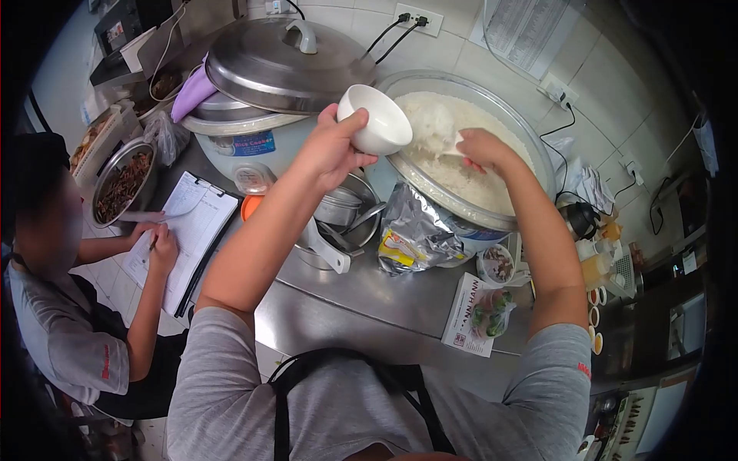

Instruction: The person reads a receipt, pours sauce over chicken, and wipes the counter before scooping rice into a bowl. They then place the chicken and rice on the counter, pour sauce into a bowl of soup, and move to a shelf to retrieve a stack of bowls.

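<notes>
My left hand (329,152) grips a white bowl (377,121), thumb over the rim, and holds it tilted at the near left edge of an open rice cooker (450,206). White rice (498,123) fills the cooker high. Over the rice, my right hand (484,149) is closed around the handle of a white rice paddle (452,144). The paddle's blade lies among the rice and is hard to tell apart from it. No rice shows in the bowl from this angle.
A second rice cooker (254,154) with a metal lid (265,65) stands to the left. Pots (338,207), a silver foil bag (411,230) and a bagged item (490,313) sit on the counter. At left, a co-worker (69,307) writes on a clipboard (184,230).
</notes>
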`<action>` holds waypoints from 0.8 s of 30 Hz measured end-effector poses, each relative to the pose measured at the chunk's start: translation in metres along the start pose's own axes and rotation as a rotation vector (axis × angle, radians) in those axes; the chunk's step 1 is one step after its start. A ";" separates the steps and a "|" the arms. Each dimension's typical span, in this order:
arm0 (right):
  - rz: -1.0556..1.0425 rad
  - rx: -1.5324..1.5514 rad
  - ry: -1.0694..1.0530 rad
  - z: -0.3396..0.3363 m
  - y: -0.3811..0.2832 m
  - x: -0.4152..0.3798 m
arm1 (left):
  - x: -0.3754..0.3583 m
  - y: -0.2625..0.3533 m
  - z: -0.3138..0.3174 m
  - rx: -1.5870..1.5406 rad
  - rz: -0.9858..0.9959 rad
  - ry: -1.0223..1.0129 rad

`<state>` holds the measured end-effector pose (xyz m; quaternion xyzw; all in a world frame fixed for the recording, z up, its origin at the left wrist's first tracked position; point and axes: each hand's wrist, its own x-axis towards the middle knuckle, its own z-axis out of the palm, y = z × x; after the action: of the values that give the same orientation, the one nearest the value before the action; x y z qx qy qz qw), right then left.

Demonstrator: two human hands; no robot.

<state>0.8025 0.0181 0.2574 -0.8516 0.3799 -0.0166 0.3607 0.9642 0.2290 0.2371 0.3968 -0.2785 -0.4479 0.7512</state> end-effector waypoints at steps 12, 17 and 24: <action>-0.222 -0.470 0.708 0.002 -0.062 -0.026 | 0.056 -0.004 0.045 0.028 0.040 0.133; -0.131 -0.866 0.562 -0.005 -0.020 0.059 | 0.057 0.002 0.009 -0.040 0.062 0.006; -0.282 -1.058 0.357 0.011 -0.031 0.108 | 0.025 0.006 -0.030 -0.143 0.101 -0.002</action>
<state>0.9021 -0.0328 0.2425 -0.9426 0.2743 -0.0157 -0.1896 1.0014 0.2183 0.2274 0.3273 -0.2662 -0.4286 0.7989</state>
